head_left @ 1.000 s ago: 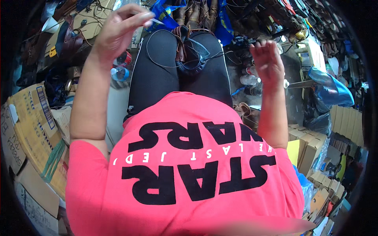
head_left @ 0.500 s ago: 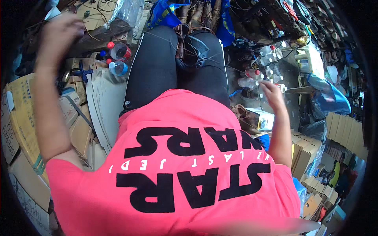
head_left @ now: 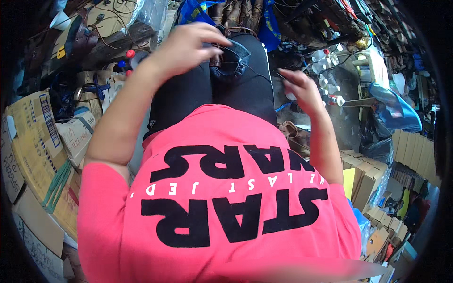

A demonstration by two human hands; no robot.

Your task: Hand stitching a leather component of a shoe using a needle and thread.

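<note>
A dark leather shoe (head_left: pixel 229 70) with a raised blue-grey flap sits between my black-trousered thighs, its opening toward me. My left hand (head_left: pixel 191 47) reaches over its left side, the fingers bent and smeared by motion; whatever they hold is hidden. A thin thread (head_left: pixel 258 74) runs from the shoe's right side toward my right hand (head_left: pixel 302 89). That hand is held off to the right of my thigh, fingers closed on the thread, with something small and dark at the fingertips that I cannot make out.
Plastic bottles (head_left: pixel 325 78) stand on the floor at right, near a blue plastic bag (head_left: pixel 394 106). Cardboard boxes (head_left: pixel 37 137) are piled at left. Brown leather shoe pieces (head_left: pixel 233 16) lie in a blue bag beyond my knees. Another brown shoe (head_left: pixel 295 134) rests by my right hip.
My left hand has swung from the far left in to the shoe. My right hand has moved inward and slightly up, and the thread beside it now hangs slacker.
</note>
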